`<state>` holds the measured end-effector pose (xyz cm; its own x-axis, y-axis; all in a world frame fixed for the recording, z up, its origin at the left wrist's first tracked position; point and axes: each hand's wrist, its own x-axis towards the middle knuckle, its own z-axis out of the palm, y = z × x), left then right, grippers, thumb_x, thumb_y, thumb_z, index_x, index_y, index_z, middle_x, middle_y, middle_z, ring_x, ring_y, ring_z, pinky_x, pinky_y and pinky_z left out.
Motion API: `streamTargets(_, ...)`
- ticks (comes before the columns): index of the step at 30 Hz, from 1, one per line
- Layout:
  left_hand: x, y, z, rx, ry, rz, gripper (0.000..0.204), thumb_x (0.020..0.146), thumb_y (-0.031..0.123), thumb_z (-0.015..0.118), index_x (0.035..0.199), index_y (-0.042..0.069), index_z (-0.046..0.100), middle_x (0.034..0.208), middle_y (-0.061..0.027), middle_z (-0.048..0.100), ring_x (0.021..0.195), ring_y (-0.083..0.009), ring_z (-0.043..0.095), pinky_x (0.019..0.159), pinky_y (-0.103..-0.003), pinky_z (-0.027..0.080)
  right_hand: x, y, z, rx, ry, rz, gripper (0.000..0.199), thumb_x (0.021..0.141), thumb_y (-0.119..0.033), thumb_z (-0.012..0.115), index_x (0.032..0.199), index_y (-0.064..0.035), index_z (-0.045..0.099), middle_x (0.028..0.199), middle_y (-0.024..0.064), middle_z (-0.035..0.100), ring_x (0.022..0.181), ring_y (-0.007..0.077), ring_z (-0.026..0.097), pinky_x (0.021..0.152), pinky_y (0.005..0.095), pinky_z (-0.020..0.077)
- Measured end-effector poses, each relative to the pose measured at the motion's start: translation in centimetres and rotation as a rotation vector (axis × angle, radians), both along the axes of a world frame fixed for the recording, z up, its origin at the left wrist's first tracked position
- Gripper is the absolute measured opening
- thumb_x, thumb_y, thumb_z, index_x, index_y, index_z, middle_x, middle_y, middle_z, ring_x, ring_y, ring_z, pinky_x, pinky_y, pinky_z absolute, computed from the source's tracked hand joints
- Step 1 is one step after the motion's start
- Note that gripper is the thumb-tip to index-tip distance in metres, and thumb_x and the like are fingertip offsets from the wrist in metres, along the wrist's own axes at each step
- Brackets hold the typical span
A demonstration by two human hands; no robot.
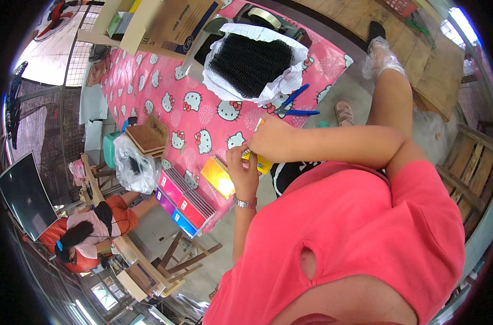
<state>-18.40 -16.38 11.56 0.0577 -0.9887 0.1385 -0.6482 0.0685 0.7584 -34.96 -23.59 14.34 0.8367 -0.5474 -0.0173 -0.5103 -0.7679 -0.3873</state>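
A yellow spiral notebook point(265, 164) is held between my hands at the near edge of the pink table, its coil edge partly hidden by my fingers. My left hand point(243, 169), with a metal watch at the wrist, pinches the coil edge. Closed over the upper end of the same notebook is my right hand point(272, 140). Another yellow spiral notebook point(218, 176) lies on the table just left of my left hand. Beyond my right hand rest pliers with blue handles point(299, 112). Black plastic binding coils point(252, 62) are heaped on white paper point(214, 81).
Stacked notebooks with pink, purple, red and blue covers point(182, 200) stand at the table's left corner. Behind them are brown boards point(147, 136) and a clear plastic bag point(135, 165). A cardboard box point(176, 27) sits far back. A person point(102, 222) sits at the left.
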Motion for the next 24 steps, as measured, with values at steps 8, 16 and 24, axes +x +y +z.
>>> streamTargets(8, 0.3, 0.4, -0.8, 0.083, 0.073, 0.058, 0.020, 0.085, -0.004, 0.063, 0.103, 0.001, 0.055, 0.094, -0.0069, 0.058, 0.082, -0.0160, 0.057, 0.068, -0.027, 0.047, 0.7, 0.3, -0.6, 0.065, -0.004, -0.054, 0.016, 0.080, -0.022, 0.063, 0.090, -0.0096, 0.066, 0.074, 0.0035, 0.069, 0.072, 0.0216, 0.068, 0.079, 0.0365, 0.0439)
streamTargets(16, 1.0, 0.4, -1.7, 0.025, 0.086, 0.013, 0.028, 0.083, -0.006, 0.065, 0.107, 0.000, 0.051, 0.102, -0.0088, 0.057, 0.083, -0.0156, 0.060, 0.071, -0.028, 0.052, 1.1, 0.6, -0.1, 0.002, 0.013, 0.011, 0.016, 0.081, -0.023, 0.062, 0.090, -0.0096, 0.066, 0.074, 0.0040, 0.069, 0.075, 0.0233, 0.068, 0.079, 0.0376, 0.0445)
streamTargets(24, 1.3, 0.5, -1.9, -0.025, -0.051, 0.018, 0.026, 0.084, -0.003, 0.069, 0.104, -0.001, 0.053, 0.094, -0.0084, 0.061, 0.077, -0.0165, 0.063, 0.069, -0.028, 0.052, 1.3, 0.8, 0.6, -0.037, -0.127, -0.033, 0.019, 0.081, -0.024, 0.063, 0.093, -0.0105, 0.066, 0.082, 0.0041, 0.069, 0.084, 0.0218, 0.067, 0.086, 0.0361, 0.0427)
